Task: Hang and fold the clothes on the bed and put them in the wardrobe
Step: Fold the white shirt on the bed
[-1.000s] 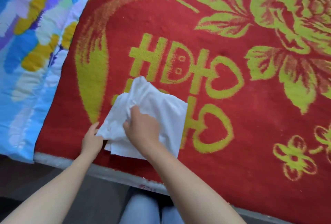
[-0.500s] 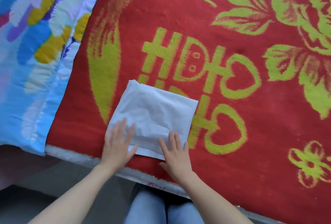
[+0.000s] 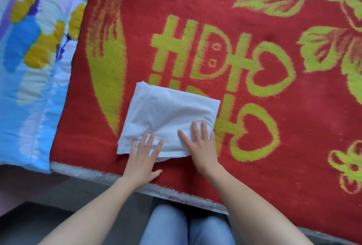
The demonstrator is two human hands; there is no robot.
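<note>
Head view: the only view; everything below is read from it.
Left hand: your left hand (image 3: 142,158) lies flat, fingers (image 3: 149,140) straight and slightly spread. It presses the near-left corner of the folded white fabric garment (image 3: 168,115) and grips nothing.
Right hand: your right hand (image 3: 199,144) is equally flat and unclenched. Its palm covers the near-right corner and its fingertips reach toward the middle of the cloth.
Why held so: with both palms down on the near edge, you appear to be smoothing the fold and pinning the layers so they do not spring apart. This reads as a finishing press, not a lift.
Garment, place: it lies under and just beyond your fingertips, on the red woven blanket with yellow-green flowers and hearts (image 3: 254,146). It sits close to the pale bed edge (image 3: 88,172) below your wrists.
Garment, look: a roughly rectangular packet, thin and soft. Shallow creases run diagonally ahead of your right fingers, and a lower layer peeks out between your two hands at the near edge.
Beside the grip: a blue quilt with yellow and purple patches (image 3: 29,87) lies well out past your left hand, apart from the garment.
Below the wrists: your knees in light blue jeans (image 3: 186,223).
Progress: folding looks nearly done for this piece. The wardrobe is not in view.
</note>
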